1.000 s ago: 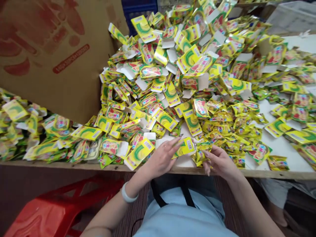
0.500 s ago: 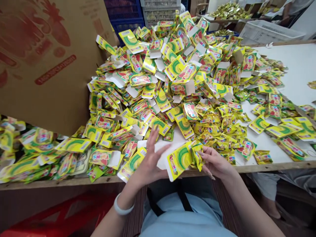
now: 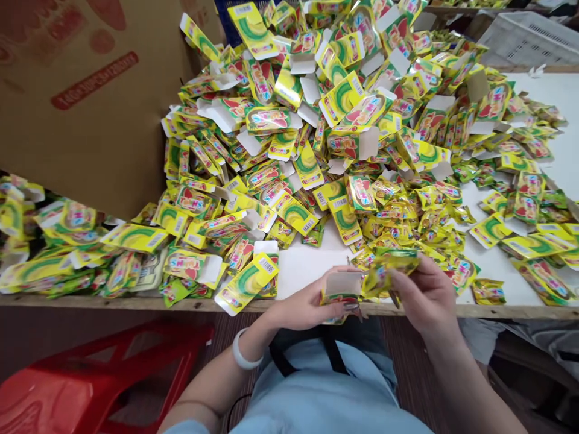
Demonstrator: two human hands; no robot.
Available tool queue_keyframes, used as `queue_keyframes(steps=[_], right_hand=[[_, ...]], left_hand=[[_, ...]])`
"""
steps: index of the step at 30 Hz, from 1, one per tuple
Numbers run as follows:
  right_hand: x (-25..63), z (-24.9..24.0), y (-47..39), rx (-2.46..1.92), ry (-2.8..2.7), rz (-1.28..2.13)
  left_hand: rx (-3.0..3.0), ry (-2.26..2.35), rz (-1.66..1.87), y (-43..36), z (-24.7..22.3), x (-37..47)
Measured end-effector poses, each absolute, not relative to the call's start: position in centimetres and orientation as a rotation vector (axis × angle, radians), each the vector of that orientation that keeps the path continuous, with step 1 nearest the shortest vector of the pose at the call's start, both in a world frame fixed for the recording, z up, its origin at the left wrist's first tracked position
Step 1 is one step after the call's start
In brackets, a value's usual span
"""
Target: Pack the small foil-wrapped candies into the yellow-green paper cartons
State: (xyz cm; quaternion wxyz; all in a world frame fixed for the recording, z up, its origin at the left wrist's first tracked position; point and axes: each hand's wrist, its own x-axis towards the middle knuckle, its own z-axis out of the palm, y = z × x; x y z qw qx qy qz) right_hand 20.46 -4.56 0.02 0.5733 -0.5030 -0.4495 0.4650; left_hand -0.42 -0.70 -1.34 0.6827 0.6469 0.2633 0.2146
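My left hand (image 3: 312, 304), with a pale band at the wrist, is wrapped round a small printed box (image 3: 342, 288) near the table's front edge. The box has a white flap facing up. Just right of it my right hand (image 3: 425, 292) pinches yellow-green sachets (image 3: 389, 271), slightly blurred, beside the box's end. Behind both hands lies a pile of loose yellow sachets (image 3: 398, 220). A large heap of yellow and green boxes (image 3: 344, 99), many with open flaps, rises beyond. One yellow box (image 3: 246, 286) overhangs the edge left of my left hand.
A big brown carton (image 3: 90, 138) stands at the left on more boxes. The wooden table edge (image 3: 136, 302) runs across in front of me. A red plastic stool (image 3: 58, 392) is at the lower left, and a white crate (image 3: 529, 39) at the upper right.
My left hand has closed round a box and moved right. My right hand now holds the sachets up beside it, more to the right. The view has tilted down.
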Motion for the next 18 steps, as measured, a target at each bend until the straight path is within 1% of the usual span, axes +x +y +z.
queue_keyframes(steps=[2,4,7,9,12,15,18], right_hand=[[19.6,0.9,-4.6,-1.161,-1.370,0.914],[19.1,1.1,-4.4,-1.119,-1.614,0.742],[19.0,0.9,-3.9,-1.102,-1.799,0.504],[19.3,1.0,-3.8,-1.065,-1.930,0.429],[20.0,1.5,-3.9,-1.023,-2.177,0.479],[20.6,2.4,-4.1,-1.099,-2.366,0.606],[21.0,3.1,-3.9,-1.150,-2.463,0.620]], left_hand=[[1.426,0.520,0.428,-0.9,-1.8,0.0],[1.355,0.512,0.469,-1.3,-2.3,0.4],[1.243,0.600,0.544,-1.9,-2.9,0.7],[1.231,0.681,0.589,-2.1,-3.2,0.8],[1.320,0.757,0.616,-2.2,-3.1,0.9],[1.466,0.802,0.568,-2.1,-2.7,1.0],[1.564,0.803,0.537,-1.9,-2.3,1.0]])
